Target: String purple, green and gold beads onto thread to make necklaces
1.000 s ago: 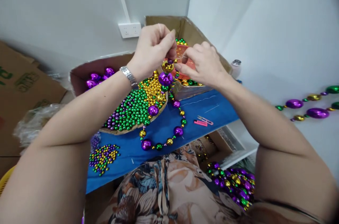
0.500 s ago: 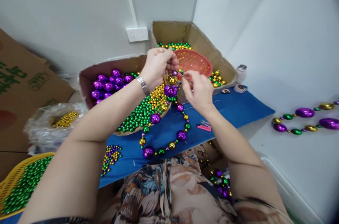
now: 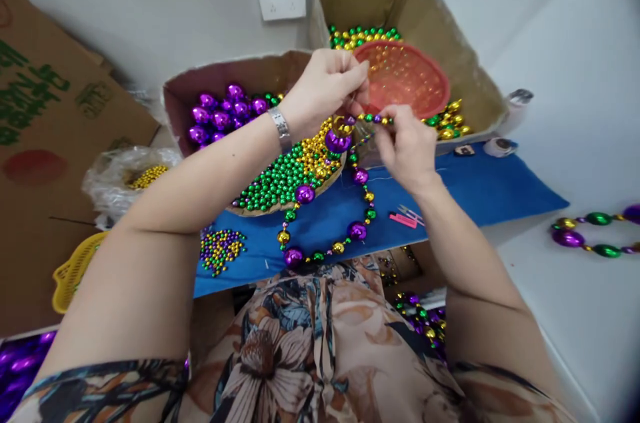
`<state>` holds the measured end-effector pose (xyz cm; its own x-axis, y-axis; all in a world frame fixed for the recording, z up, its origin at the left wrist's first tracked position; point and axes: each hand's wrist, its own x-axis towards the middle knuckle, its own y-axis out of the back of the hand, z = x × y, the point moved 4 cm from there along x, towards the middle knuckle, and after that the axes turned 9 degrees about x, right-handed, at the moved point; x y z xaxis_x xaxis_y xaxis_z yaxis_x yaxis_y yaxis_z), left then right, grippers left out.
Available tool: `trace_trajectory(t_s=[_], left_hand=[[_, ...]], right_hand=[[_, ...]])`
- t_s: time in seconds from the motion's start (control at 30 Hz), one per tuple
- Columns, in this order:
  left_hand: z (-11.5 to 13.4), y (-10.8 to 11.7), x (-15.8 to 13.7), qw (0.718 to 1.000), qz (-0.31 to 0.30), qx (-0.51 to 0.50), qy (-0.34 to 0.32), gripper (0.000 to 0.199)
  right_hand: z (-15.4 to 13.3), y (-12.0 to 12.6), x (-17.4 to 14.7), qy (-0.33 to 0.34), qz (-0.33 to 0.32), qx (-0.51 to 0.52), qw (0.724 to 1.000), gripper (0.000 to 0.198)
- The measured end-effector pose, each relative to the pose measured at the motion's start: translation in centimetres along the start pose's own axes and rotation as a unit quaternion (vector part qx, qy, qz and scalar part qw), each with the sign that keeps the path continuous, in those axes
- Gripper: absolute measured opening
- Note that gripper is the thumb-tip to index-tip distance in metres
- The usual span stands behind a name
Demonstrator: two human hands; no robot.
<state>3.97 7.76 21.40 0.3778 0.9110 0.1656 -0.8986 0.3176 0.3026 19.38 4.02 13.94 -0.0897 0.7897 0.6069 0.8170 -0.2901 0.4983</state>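
Observation:
A bead necklace (image 3: 357, 231) of purple, gold and green beads hangs in a loop over the blue cloth. At its top, my left hand (image 3: 333, 80) pinches it, its fingertips just above a large purple bead (image 3: 339, 140). My right hand (image 3: 409, 146), a little lower and to the right, is closed on the end of a short strand of small beads (image 3: 373, 118) that runs between the hands. What lies inside the left fingertips is partly hidden.
Behind the hands stand a cardboard box (image 3: 465, 43) with a red basket (image 3: 425, 80) and another box (image 3: 180, 93) with purple beads. Blue cloth (image 3: 450, 190) bears small loose beads (image 3: 223, 250) and pink-handled snips (image 3: 403, 220). A yellow basket (image 3: 67, 280) is at left.
The view has shifted, so the boxes sit higher and further right. My right hand has drawn away from the left, and a strand of small beads now shows stretched between them.

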Motion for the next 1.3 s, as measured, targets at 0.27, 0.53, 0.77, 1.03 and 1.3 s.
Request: trace_trajectory(t_s=[0.27,0.53,0.77,1.03,1.3], left_hand=[[-1.7,-0.7,0.0,0.994,-0.084,0.068,0.011,0.034],[-1.9,-1.1,0.2,0.998,-0.067,0.018,0.004,0.033],[-2.0,-1.1,-0.5,0.995,-0.056,0.031,-0.071,0.028],[-2.0,-2.5,-1.1,0.987,-0.108,0.064,-0.103,0.025],[-2.1,-3.1,-2.6,0.985,-0.113,0.082,-0.102,0.026]], right_hand=[[1.5,-0.6,1.9,0.039,-0.006,-0.276,0.96,0.048],[0.5,-0.9,0.1,0.049,0.089,-0.22,0.97,0.042],[-0.1,-0.4,-6.1,-0.035,0.1,0.089,0.99,0.041],[-0.6,2.0,-3.8,-0.032,0.082,0.064,0.994,0.027],[-0.9,0.4,-4.3,-0.008,0.031,0.036,0.999,0.026]])
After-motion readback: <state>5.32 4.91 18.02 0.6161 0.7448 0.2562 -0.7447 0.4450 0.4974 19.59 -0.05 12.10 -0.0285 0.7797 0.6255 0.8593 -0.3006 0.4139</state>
